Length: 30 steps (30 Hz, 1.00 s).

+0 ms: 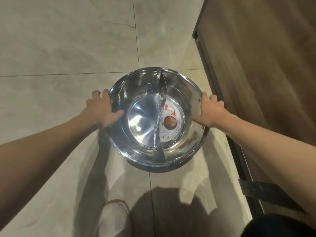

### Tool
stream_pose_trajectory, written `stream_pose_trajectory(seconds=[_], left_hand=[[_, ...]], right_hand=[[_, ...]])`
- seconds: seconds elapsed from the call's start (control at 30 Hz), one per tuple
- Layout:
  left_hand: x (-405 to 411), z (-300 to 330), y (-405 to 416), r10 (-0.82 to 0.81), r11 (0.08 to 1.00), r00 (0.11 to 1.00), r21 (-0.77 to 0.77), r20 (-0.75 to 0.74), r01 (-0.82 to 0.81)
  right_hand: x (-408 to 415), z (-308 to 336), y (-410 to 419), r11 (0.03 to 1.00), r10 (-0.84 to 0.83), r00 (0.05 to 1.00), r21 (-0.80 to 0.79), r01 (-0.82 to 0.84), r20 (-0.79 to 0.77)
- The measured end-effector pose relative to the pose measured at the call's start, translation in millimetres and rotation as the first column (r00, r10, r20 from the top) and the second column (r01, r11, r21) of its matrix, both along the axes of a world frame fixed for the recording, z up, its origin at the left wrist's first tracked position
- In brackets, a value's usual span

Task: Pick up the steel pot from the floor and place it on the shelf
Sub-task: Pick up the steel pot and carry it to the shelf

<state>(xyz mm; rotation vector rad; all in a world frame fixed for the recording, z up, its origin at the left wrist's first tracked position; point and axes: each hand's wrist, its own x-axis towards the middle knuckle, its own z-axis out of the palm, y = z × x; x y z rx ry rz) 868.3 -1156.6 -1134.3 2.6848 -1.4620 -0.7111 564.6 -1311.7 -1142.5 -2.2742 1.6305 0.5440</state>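
A wide, shiny steel pot (145,120) sits below me over the tiled floor, split by a curved divider, with a round printed label in its right half. My left hand (102,110) grips the pot's left rim, thumb inside the wall and fingers outside. My right hand (211,111) holds the right rim the same way. Whether the pot rests on the floor or is lifted slightly, I cannot tell. A brown wooden shelf unit (266,69) with a dark metal frame stands just right of the pot.
Pale grey floor tiles (68,48) spread to the left and ahead. My white shoe (114,218) shows at the bottom, with my shadow beside it. A dark metal bracket (256,189) juts from the shelf frame at the lower right.
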Motion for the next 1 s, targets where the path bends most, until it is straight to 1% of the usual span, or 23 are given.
stream_pose_trajectory(seconds=[0.07, 0.17, 0.27, 0.4, 0.5, 0.6, 0.73, 0.9, 1.0], left_hand=[[-2.3, -8.4, -1.3, 0.010, 1.000, 1.000, -0.012, -0.023, -0.010], [-2.9, -11.6, 1.3, 0.044, 0.998, 0.998, -0.038, -0.039, -0.046], [3.8, -3.2, 4.4, 0.050, 0.999, 0.998, -0.014, -0.040, -0.050], [15.7, 33.2, 11.5, 0.044, 0.999, 0.999, -0.001, -0.005, -0.044], [24.7, 83.3, 18.1, 0.054, 0.999, 0.998, 0.001, 0.015, -0.054], [32.5, 156.8, 26.4, 0.053, 0.999, 0.999, 0.006, 0.008, -0.053], [42.5, 288.1, 34.8, 0.081, 0.997, 0.997, -0.004, 0.008, -0.081], [57.4, 502.0, 24.9, 0.097, 0.995, 0.995, -0.014, 0.034, -0.097], [74.2, 637.7, 7.5, 0.045, 0.998, 0.998, -0.052, 0.049, -0.042]], right_hand=[[0.6, -7.1, 1.0, 1.000, 0.014, 1.000, 0.010, -0.015, 0.024], [0.4, -10.5, 5.2, 1.000, -0.017, 0.998, 0.004, 0.017, 0.057], [2.1, -4.1, 6.0, 1.000, 0.009, 0.998, 0.004, -0.010, 0.062], [14.6, 29.5, 8.4, 0.999, 0.038, 0.996, 0.001, -0.039, 0.081], [21.8, 82.1, 13.0, 0.999, 0.044, 0.992, 0.015, -0.046, 0.116], [28.2, 159.5, 18.4, 0.998, 0.058, 0.991, 0.025, -0.062, 0.124], [40.0, 293.7, 23.2, 0.996, 0.086, 0.988, -0.019, -0.084, 0.131], [56.7, 508.5, 17.4, 0.985, 0.161, 0.982, -0.070, -0.155, 0.099], [70.4, 640.7, 3.0, 0.974, 0.204, 0.973, -0.121, -0.191, 0.107]])
